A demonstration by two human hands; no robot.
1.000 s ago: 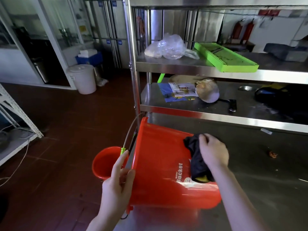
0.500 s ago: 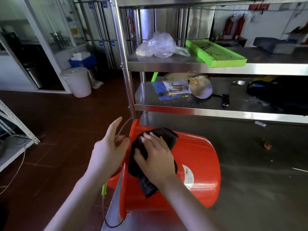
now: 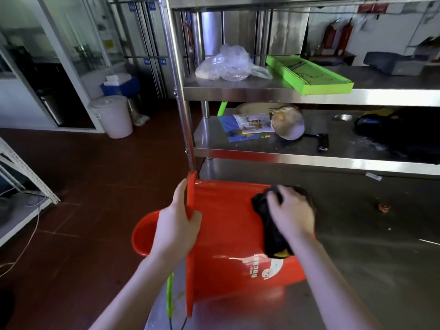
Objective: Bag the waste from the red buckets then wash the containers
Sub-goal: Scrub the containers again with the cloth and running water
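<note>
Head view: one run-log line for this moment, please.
phase: wiping | red bucket: on its side on steel table | left hand: grips bucket rim | right hand: holds dark cloth against bucket wall

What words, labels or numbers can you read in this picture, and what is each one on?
"BUCK": white print running sideways on the red bucket; its ending is lost in glare.
"MS": in the round logo beside that print.
Small word over "BUCK": too blurred.
The blue labels on the cabinet doors: too small.
The leaflet on the middle shelf: print too blurred.
The black cloth: no text shows.
</note>
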